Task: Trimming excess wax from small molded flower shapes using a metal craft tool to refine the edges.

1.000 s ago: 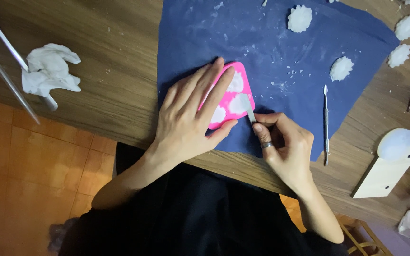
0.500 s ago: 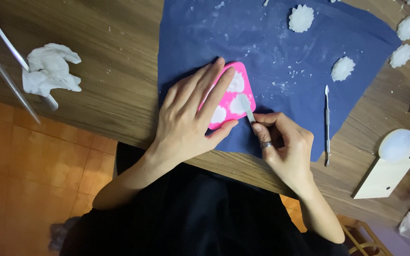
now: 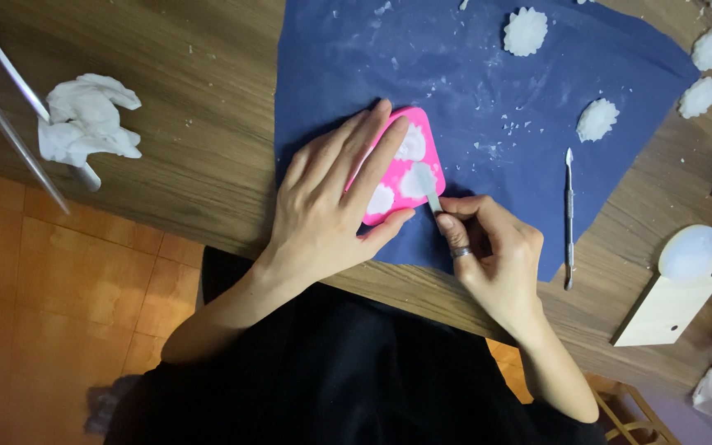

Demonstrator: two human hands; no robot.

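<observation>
1. Head view: a pink mould (image 3: 401,169) lies on a blue sheet (image 3: 488,99) near the table's (image 3: 191,140) front edge; three of its cavities show white filling
2. The left hand (image 3: 331,206) lies flat and spread over the mould's left part, pressing it down and gripping nothing
3. The right hand (image 3: 488,247) is closed in a pinch on a small spatula (image 3: 432,196), whose blade tip rests on the filling of one cavity
4. The left hand hides much of the mould, so its other cavities cannot be seen; the spatula's handle is lost inside the right fist
5. White flower casts (image 3: 526,31) lie loose well beyond the mould on the sheet, one cut off at the top right corner
6. A metal tool (image 3: 569,216) lies just right of the right hand; bare sheet stays open above the mould, and a crumpled tissue (image 3: 86,122) sits well to the left
</observation>
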